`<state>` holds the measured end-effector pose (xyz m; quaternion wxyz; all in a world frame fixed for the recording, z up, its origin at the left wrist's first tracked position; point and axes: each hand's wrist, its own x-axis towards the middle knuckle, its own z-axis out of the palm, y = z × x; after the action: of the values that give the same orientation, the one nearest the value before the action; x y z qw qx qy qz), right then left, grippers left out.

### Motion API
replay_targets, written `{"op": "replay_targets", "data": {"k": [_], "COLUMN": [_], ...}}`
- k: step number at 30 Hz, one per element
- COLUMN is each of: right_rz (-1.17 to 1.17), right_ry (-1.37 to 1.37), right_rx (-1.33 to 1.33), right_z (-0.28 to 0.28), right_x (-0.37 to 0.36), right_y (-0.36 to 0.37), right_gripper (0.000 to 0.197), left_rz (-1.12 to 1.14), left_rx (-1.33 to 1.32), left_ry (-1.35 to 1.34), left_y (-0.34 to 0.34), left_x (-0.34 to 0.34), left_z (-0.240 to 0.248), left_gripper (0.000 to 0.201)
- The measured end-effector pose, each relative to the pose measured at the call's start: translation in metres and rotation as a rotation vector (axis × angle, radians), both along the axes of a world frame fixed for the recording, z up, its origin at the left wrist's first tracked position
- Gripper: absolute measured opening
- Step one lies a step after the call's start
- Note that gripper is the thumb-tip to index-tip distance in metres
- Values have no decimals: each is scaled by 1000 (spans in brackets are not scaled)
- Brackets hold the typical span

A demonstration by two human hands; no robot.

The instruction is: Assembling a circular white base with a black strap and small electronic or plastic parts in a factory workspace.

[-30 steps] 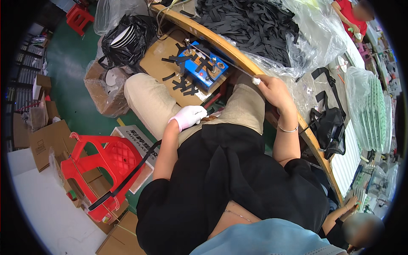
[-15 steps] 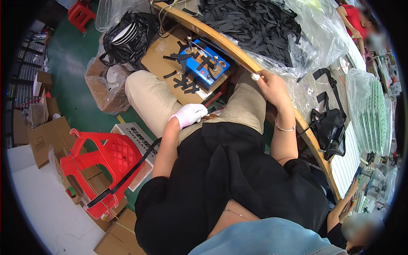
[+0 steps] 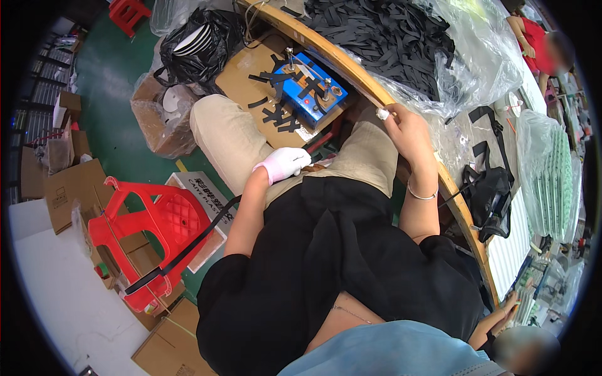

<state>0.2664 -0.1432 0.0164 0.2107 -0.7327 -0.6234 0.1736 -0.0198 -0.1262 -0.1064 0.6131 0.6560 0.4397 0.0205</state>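
My left hand [image 3: 283, 165], in a white glove with a pinkish cuff, is closed over my lap. A short black strap piece [image 3: 316, 158] sticks out at its fingertips. My bare right hand [image 3: 409, 133] lies at the wooden table edge [image 3: 351, 70], its fingers bent together. White wrapping shows at a digit's tip; whatever the fingers hold is hidden. Ahead of my knees stands a blue machine [image 3: 313, 88] with metal posts and a red button. Black strap pieces [image 3: 280, 117], some crossed, lie on it and on the cardboard [image 3: 241, 78] beside it.
A heap of black straps [image 3: 382, 41] covers the table beside plastic sheeting [image 3: 483, 56]. A black bag [image 3: 492, 200] lies farther right. At left are a red stool [image 3: 182, 216], a carton [image 3: 157, 116] and a black plastic bag [image 3: 216, 59]. Two other people are at the right.
The view has shifted slightly, so the surroundings sit a little differently. Both hands keep nearly the same places; the black piece at my left fingertips shows more clearly.
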Motion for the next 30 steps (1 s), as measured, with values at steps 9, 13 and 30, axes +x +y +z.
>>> {"op": "replay_targets", "data": {"k": [9,13,30], "right_rz": [4,33,-481], "right_ry": [-67,-9,972], "right_rx": [8,4,443], "right_z": [-7,19,-44], "right_x": [14,31,150], "right_y": [-7,-22,-26], "right_gripper": [32,34,29], "left_rz": [-2,-30,491], "left_rx": [10,59,776], "left_ry": [23,39,368], "left_y": [-1,2,146], "left_x": [0,2,-7], "left_z": [-1,0,8], "left_gripper": [28,29,91]}}
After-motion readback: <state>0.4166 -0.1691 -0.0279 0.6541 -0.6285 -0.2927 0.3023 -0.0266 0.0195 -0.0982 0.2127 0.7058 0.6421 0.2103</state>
